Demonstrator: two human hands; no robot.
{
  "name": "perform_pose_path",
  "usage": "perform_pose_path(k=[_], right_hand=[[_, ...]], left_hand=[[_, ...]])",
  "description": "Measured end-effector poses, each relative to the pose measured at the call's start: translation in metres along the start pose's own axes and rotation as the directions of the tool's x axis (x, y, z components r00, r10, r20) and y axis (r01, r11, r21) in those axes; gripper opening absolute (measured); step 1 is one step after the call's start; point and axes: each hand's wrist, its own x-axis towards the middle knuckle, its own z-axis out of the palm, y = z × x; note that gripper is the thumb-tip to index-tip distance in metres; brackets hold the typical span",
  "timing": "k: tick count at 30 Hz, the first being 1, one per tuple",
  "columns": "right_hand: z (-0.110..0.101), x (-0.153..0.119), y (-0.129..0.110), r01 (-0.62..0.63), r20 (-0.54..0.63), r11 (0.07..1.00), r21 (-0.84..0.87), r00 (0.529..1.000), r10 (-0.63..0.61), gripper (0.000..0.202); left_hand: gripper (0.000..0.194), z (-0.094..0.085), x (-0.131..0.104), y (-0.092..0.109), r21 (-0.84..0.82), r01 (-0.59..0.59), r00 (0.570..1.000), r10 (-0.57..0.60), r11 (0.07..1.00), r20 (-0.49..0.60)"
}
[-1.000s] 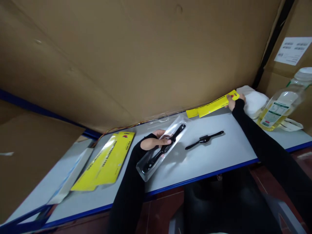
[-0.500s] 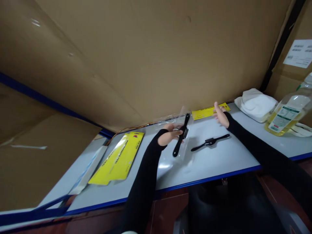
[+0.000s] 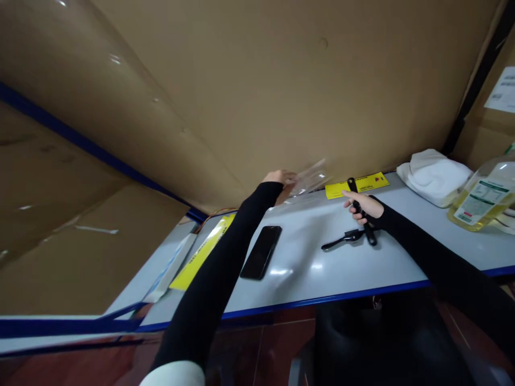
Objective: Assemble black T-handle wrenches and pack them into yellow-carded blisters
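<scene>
My right hand [image 3: 365, 206] is wrapped round a black spokeshave [image 3: 369, 234], which it holds tilted above the table. Beneath it a second black spokeshave [image 3: 336, 243] lies on the table, its right end hidden behind the held one. At the back of the table, my left hand [image 3: 279, 176] grips a clear plastic bag [image 3: 310, 178], raised against the cardboard wall. The fingertips of the left hand are partly hidden. A yellow printed card [image 3: 376, 182] lies behind my right hand.
A black phone [image 3: 261, 252] lies beside my left forearm. Yellow cards [image 3: 203, 252] and a white box [image 3: 173, 268] sit at the left. To the right are a white cloth bundle [image 3: 432, 174] and a bottle of yellow liquid [image 3: 480, 195]. Cardboard [image 3: 241, 96] walls the back.
The spokeshave went from my left hand to my right, which has closed on it. My left hand moved up and back with the clear bag, uncovering the phone.
</scene>
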Motion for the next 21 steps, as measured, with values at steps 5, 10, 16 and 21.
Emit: perform_pose_path(k=[5,10,16,21], right_hand=[[-0.010,-0.004,-0.004,0.088,-0.188,0.843,-0.530,0.957,-0.218,0.027],[-0.005,-0.004,0.000,0.123,-0.126,0.697,-0.707,0.947,-0.295,0.025],[0.000,-0.001,0.017,0.232,0.043,0.536,-0.811,0.939,-0.341,0.018],[0.003,0.006,0.035,0.356,0.190,0.424,-0.833,0.903,-0.385,0.025]], left_hand=[[0.044,0.050,0.009,-0.045,0.107,0.061,0.998,-0.061,0.992,-0.004],[0.057,0.088,0.021,-0.047,0.118,0.142,0.988,-0.133,0.983,-0.082],[0.057,0.101,0.023,-0.049,0.072,0.239,0.956,-0.222,0.968,-0.194],[0.054,0.090,-0.003,-0.055,0.041,0.244,0.921,-0.218,0.969,-0.324]])
